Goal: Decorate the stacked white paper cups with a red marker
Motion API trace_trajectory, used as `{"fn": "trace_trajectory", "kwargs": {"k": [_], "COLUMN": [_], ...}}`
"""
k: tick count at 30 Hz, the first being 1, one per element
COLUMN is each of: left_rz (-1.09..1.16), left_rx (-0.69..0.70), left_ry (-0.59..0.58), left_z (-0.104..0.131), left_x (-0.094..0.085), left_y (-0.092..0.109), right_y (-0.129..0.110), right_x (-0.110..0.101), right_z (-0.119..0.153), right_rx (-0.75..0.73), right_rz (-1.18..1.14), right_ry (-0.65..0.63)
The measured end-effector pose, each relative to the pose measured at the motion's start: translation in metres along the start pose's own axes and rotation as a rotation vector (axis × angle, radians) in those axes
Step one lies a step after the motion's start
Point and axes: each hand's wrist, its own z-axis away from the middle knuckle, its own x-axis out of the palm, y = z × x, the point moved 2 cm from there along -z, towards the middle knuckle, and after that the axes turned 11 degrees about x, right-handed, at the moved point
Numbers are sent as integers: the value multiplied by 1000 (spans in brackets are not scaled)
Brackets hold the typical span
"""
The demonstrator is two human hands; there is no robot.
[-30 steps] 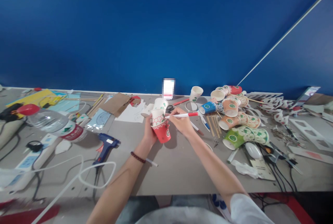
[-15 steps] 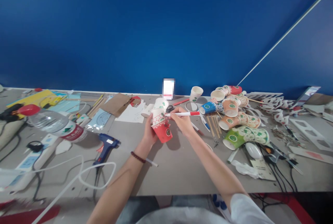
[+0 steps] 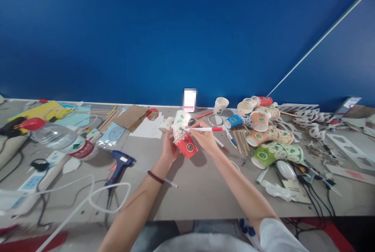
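My left hand (image 3: 170,145) is closed around paper cups joined rim to rim: a red-and-white patterned cup (image 3: 186,147) below and a white cup with green leaves (image 3: 181,118) above. The cups lean, with the red base toward me and to the right. Pinched in my right hand (image 3: 204,138) is a white marker with a red end (image 3: 209,129). Its tip points left and meets the side of the cups near the join; whether it touches is too small to tell. Behind the cups lies a sheet of white paper (image 3: 148,127) with faint lines on it.
On the right lie several paper cups (image 3: 259,121) and wooden sticks (image 3: 241,142). A white cup (image 3: 220,106) stands at the back near a lit phone (image 3: 190,100). To the left are a blue glue gun (image 3: 121,162), a water bottle (image 3: 67,140) and a power strip (image 3: 38,181).
The cups have turned a little in my left hand and shifted slightly right, so the red cup's round logo sits differently. The marker has moved slightly left along with my right hand's fingers.
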Motion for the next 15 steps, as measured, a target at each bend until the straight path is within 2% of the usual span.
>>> {"fn": "trace_trajectory", "kwargs": {"k": [6, 15], "left_rz": [16, 10], "left_rx": [59, 40], "left_ry": [-95, -125], "left_z": [1, 6], "left_x": [7, 10], "left_y": [-1, 0], "right_y": [-3, -3], "right_x": [0, -1], "right_z": [2, 2], "right_rx": [21, 0], "right_rz": [33, 82], "right_ry": [-28, -30]}}
